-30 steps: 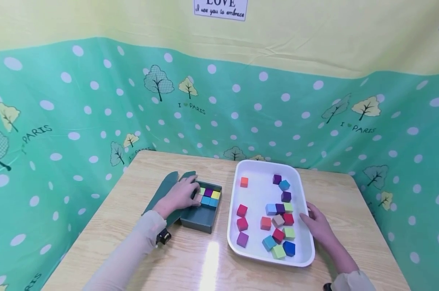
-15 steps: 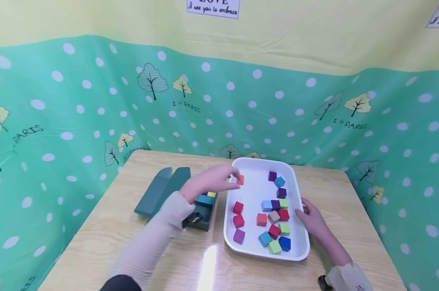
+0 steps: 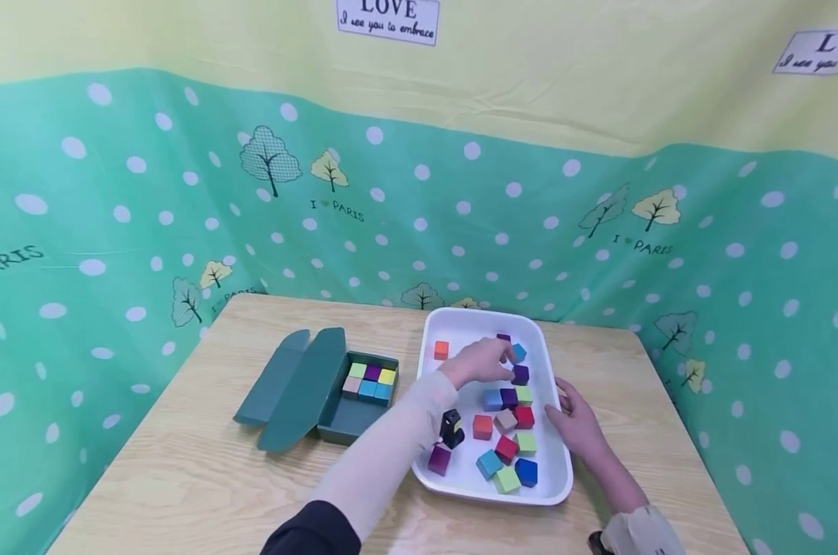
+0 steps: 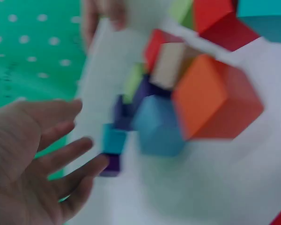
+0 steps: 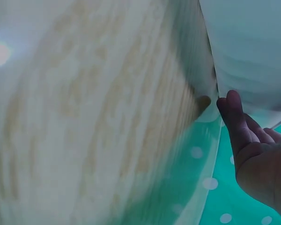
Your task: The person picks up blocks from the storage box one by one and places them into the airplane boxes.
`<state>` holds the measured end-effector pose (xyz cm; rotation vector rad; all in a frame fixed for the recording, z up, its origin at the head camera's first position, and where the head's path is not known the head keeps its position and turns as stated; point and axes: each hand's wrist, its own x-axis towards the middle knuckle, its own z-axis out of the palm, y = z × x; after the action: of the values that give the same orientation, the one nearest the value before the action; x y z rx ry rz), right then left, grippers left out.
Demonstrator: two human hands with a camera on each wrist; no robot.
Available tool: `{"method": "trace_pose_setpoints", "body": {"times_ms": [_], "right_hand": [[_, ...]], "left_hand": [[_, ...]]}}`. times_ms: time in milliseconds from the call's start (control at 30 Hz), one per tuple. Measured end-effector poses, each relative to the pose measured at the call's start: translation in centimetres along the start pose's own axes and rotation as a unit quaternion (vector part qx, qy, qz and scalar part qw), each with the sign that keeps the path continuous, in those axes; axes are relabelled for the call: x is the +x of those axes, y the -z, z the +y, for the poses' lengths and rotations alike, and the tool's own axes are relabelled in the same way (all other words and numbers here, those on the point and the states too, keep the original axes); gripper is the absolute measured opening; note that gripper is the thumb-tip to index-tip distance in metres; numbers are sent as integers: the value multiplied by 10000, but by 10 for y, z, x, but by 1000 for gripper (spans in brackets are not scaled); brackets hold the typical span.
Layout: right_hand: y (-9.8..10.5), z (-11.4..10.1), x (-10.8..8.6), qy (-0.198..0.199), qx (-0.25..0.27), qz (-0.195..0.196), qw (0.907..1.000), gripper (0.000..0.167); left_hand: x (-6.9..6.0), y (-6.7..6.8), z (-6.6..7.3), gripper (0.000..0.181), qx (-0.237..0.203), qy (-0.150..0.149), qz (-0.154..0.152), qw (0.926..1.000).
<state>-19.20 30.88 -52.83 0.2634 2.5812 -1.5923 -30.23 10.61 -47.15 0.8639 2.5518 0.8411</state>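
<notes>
In the left wrist view, the fingers [image 4: 84, 173] of the left hand [image 3: 479, 362] are held spread and slightly bent, empty, with blurred cubes seen beyond them. Over in the head view, that hand is poised right of centre, above the white tray [image 3: 467, 331]; a dark purple cube [image 3: 520, 375] is seen just beside the fingertips, and whether it is touched cannot be told. Now to the right hand [image 3: 583, 422]: the tray's rim is pinched at its right side, thumb laid inside, fingers set outside. Down through the tray's middle and lower right, loose cubes are scattered, among them a light blue cube [image 3: 492, 400], an orange-red cube [image 3: 482, 427] and a dark blue cube [image 3: 526, 472]. At the tray's upper left, an orange cube [image 3: 442, 351] is seen well apart. Left of centre, a dark green box [image 3: 352, 422] is set with its lid [image 3: 304, 389] folded out leftward, and six cubes [image 3: 367, 389] are packed in two rows at its far end. All is carried by the wooden desk [image 3: 183, 462], backed by a dotted curtain [image 3: 460, 193] across the top.
</notes>
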Motion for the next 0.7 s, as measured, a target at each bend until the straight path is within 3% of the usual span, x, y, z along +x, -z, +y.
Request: {"method": "trace_pose_setpoints", "body": {"times_ms": [133, 233, 400, 500, 700], "right_hand": [[0, 0, 0, 10, 142, 78, 9999, 62], [-2, 2, -1, -15, 230, 103, 9997, 61], [-7, 2, -1, 19, 321, 155, 9994, 59], [-10, 1, 0, 81, 436, 158, 9989, 58], [-5, 5, 0, 45, 390, 251, 9989, 59]], "left_hand": [[14, -20, -5, 39, -411, 503, 250, 9976], [19, -32, -11, 44, -771, 698, 323, 9940], [27, -45, -25, 45, -1272, 784, 455, 9877], [30, -48, -29, 42, -1263, 786, 535, 9874], [37, -51, -24, 36, -1098, 723, 602, 9895]]}}
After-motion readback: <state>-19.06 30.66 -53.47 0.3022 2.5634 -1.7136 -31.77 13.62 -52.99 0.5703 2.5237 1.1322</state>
